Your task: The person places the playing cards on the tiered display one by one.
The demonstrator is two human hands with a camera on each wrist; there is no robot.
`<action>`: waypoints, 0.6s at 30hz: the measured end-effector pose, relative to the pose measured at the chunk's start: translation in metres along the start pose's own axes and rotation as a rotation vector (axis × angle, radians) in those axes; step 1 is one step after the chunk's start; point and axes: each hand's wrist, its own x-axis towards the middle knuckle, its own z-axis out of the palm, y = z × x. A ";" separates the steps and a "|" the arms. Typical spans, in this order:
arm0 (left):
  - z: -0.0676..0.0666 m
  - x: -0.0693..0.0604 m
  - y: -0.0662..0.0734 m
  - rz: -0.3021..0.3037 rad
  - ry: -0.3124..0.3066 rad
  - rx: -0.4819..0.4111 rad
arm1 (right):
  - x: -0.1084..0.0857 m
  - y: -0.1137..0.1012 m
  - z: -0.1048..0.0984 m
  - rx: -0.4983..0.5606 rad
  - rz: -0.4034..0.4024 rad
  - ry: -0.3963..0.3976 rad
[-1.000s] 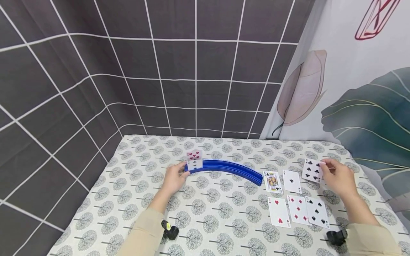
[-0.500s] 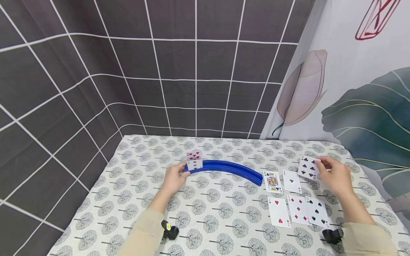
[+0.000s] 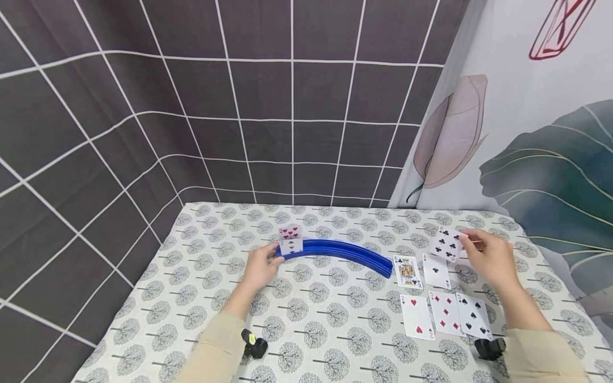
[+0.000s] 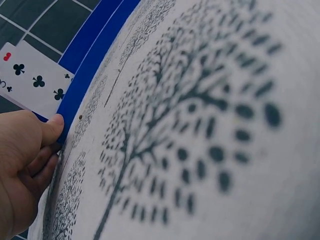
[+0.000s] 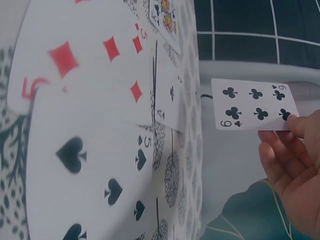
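A curved blue card holder [image 3: 342, 251] lies on the table, and my left hand [image 3: 261, 267] grips its left end between thumb and fingers. In its left end stand a three of clubs [image 3: 291, 247] and, behind it, a card with red hearts [image 3: 290, 232]. My right hand [image 3: 490, 259] pinches the six of clubs [image 3: 445, 244] by its edge, raised over the ace of clubs [image 3: 436, 271]. In the right wrist view the six of clubs [image 5: 255, 105] faces the camera, with the thumb of the hand [image 5: 295, 175] on its corner.
A king of clubs [image 3: 408, 272] lies face up beside the holder's right end. Nearer me are a two of hearts [image 3: 417, 317], a five of diamonds [image 3: 445, 313] and a five of spades [image 3: 473, 316]. A tree-patterned cloth [image 3: 335, 335] covers the table; dark tiled fabric [image 3: 263, 138] hangs behind.
My right hand has lifted the six of clubs and carried it left, from beside the ace of clubs to above it. My left hand and the holder have stayed where they were.
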 end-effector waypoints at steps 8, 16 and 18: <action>0.000 0.000 0.000 0.008 0.004 -0.007 | 0.003 -0.008 0.007 0.003 -0.022 -0.011; 0.000 0.000 -0.001 0.010 -0.006 -0.013 | 0.007 -0.018 0.016 0.031 -0.048 -0.007; 0.000 0.000 -0.002 0.013 -0.004 -0.014 | 0.008 -0.020 0.019 0.030 -0.053 -0.003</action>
